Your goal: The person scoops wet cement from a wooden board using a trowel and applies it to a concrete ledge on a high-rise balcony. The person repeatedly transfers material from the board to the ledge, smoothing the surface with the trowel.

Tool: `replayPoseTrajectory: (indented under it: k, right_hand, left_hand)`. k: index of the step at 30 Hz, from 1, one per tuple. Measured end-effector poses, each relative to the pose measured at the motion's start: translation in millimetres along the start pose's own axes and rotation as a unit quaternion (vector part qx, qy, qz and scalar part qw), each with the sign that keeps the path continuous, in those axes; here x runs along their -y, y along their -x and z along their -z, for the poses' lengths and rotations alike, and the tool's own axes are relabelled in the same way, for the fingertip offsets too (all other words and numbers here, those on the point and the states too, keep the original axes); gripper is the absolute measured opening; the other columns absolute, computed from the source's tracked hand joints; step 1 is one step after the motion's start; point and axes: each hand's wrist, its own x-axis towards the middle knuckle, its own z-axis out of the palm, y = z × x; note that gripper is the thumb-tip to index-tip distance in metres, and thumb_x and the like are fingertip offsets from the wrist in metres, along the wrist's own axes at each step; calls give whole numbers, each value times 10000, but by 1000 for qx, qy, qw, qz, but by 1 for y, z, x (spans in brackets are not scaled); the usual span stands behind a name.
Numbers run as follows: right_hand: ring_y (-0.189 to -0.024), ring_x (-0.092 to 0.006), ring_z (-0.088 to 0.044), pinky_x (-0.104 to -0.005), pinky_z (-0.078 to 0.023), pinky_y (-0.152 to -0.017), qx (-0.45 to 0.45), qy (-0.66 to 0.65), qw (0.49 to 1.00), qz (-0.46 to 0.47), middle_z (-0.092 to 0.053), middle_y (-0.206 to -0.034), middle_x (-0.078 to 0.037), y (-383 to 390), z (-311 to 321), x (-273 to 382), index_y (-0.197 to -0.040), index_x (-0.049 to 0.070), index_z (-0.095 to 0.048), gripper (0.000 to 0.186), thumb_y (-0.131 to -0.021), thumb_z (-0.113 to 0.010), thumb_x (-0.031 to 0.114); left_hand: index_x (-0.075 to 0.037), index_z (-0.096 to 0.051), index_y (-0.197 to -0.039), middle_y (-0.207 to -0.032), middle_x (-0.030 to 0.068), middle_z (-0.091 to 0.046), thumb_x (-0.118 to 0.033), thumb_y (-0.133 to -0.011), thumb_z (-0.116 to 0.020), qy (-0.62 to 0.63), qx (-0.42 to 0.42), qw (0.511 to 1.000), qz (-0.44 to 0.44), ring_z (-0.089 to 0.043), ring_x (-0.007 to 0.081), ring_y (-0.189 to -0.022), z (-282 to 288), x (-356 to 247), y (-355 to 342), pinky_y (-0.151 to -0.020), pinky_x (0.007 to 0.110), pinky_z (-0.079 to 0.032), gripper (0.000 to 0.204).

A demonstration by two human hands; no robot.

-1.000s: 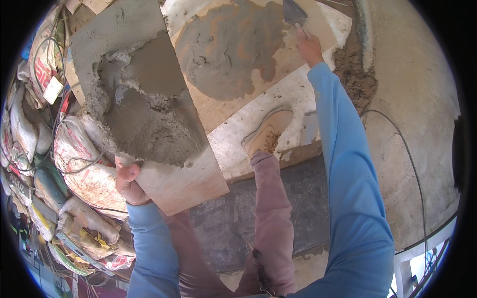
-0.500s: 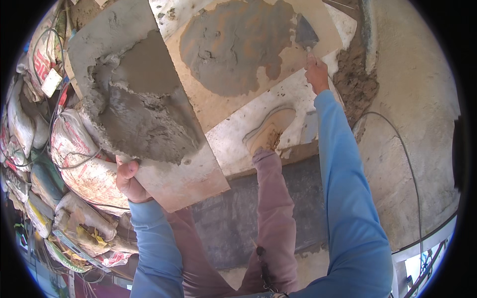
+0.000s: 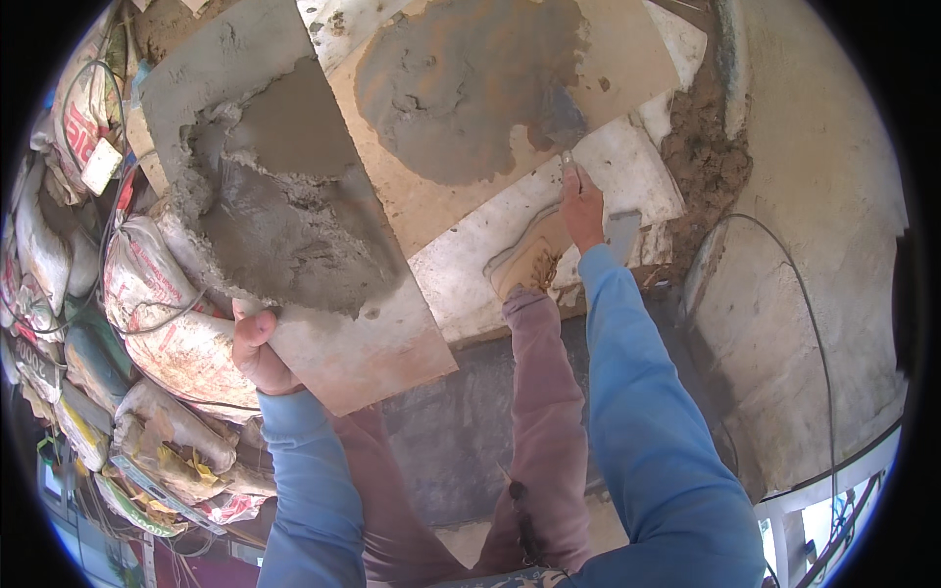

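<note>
My left hand (image 3: pixel 257 348) grips the near edge of a tan tile (image 3: pixel 363 343) that is tilted up and loaded with a thick heap of grey mortar (image 3: pixel 279 220). My right hand (image 3: pixel 582 203) is closed on the handle of a trowel, whose blade (image 3: pixel 567 116) rests at the edge of a mortar patch (image 3: pixel 461 88) on a flat tan board (image 3: pixel 627 59). The board lies on white slabs (image 3: pixel 470 265). My foot (image 3: pixel 534 260) in a tan shoe stands on a slab just left of the right hand.
Filled sacks (image 3: pixel 157 314) and cables are stacked along the left. A mound of earth (image 3: pixel 701 147) lies right of the slabs. A thin cable (image 3: pixel 814 314) runs across the pale concrete floor on the right. A dark slab (image 3: pixel 451 431) lies beneath my legs.
My right hand has drawn back toward me, pulling the trowel from the far edge of the mortar patch to its near right edge. The left hand and tile stayed roughly still.
</note>
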Motion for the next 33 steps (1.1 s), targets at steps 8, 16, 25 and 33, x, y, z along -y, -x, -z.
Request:
replayPoseTrajectory:
  k: [8,16,25,33]
  right_hand:
    - [-763,-214,-590,-339,-475,-739,-41,16,996,77,-640,-829,-144,-15,-59,25,-1244,-35,-612,424,-1018,-515,311]
    - [-1089,-446,-609,-477,-478,-952,126,198,961,146,-652,-1155,-283,-6,-99,73,-1328,7,-588,533,-992,-503,412]
    - [-597,-159,-580,-319,-464,-523,19,-115,992,-42,-620,-725,-67,-84,-3,88,-1187,25,-675,433,-1017,-534,398]
    - [-774,-224,-578,-352,-465,-665,2,87,985,147,-640,-923,-109,-158,-32,150,-1298,39,-626,502,-992,-542,428]
  left_hand:
    - [15,-434,-1418,-1346,204,-549,-148,-759,-594,3,-29,999,-15,-575,352,-1178,-10,-1,-4,-996,450,-489,698]
    - [-6,-448,-1422,-1350,186,-559,-178,-775,-636,-11,-24,1000,-12,-563,355,-1195,-12,0,-4,-1019,456,-472,695]
    - [-5,-456,-1417,-1327,187,-570,-166,-769,-641,-9,8,1000,-12,-576,360,-1174,-2,-2,-2,-1025,457,-473,692]
    - [50,-456,-1382,-1296,211,-583,-167,-703,-648,-30,-33,999,-1,-608,343,-1131,-31,0,-10,-962,428,-513,738]
